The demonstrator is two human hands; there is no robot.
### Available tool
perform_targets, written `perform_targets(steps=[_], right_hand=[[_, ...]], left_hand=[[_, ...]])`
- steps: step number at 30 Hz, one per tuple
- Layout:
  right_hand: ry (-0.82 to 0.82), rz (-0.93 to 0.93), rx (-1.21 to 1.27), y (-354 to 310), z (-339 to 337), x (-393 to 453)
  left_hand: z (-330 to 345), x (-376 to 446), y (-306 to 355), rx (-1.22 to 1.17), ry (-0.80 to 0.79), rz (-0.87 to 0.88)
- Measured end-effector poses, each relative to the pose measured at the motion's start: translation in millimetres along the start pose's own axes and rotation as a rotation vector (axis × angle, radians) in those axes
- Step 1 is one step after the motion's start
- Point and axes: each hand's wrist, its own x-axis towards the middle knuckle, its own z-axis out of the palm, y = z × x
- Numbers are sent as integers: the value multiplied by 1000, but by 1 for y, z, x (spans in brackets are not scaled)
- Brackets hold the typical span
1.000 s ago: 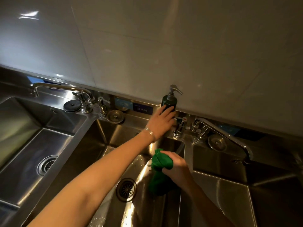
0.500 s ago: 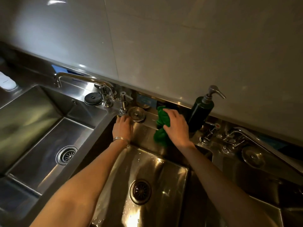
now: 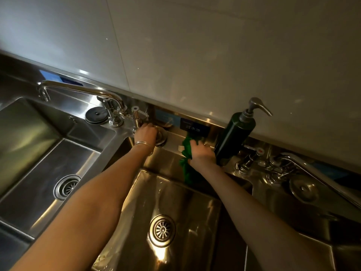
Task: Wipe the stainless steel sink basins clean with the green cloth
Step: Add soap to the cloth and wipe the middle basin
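— Comparing with a moment ago, what differs?
— The left hand (image 3: pixel 146 132) has moved onto the round plug (image 3: pixel 161 136) on the ledge, fingers curled over it; the right hand (image 3: pixel 201 151) stays by the bottle (image 3: pixel 235 133).
— And the cloth (image 3: pixel 187 153)?
— Bunched in the right grip, pressed on the ledge behind the middle basin (image 3: pixel 195 212), its tail hanging down the back wall.

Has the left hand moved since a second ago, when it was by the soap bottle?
Yes. The left hand has gone leftward, away from the pump bottle, and now rests on the round metal stopper near the left faucet.
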Motion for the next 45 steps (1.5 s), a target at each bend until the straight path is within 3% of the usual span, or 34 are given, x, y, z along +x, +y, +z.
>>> perform_targets(steps=[4, 7, 9, 14, 22, 27, 28, 30, 33, 37, 41, 43, 45], right_hand=[[123, -32, -10, 1, 7, 0], [236, -73, -46, -3, 15, 4], [229, -52, -59, -13, 12, 15], [176, -76, -80, -55, 7, 44], [259, -344, -60, -101, 11, 70], [248, -777, -171, -71, 20, 38], [294, -786, -110, -64, 22, 36], [355, -560, 97, -54, 18, 41], [194, -187, 145, -56, -5, 60], [121, -323, 19, -84, 0, 57], [205, -587, -68, -78, 20, 37], [183, -496, -43, -67, 10, 47], [211, -289, 91, -57, 4, 55]], left_hand=[[-6, -13, -2, -27, 54, 39], [-5, -54, -14, -156, 228, 4], [-2, -89, -25, -213, 308, -73], [5, -132, -50, -266, 188, -205], [-6, -137, -66, -335, 183, -224], [-10, -130, -58, -368, 188, -239], [-8, -128, -56, -382, 179, -249], [-5, -125, -52, -412, 155, -256], [-3, -120, -47, -448, 161, -300], [-4, -119, -47, -482, 200, -332], [-5, -121, -51, -504, 285, -308], [-4, -121, -50, -512, 319, -296], [-3, -123, -49, -517, 314, -284]])
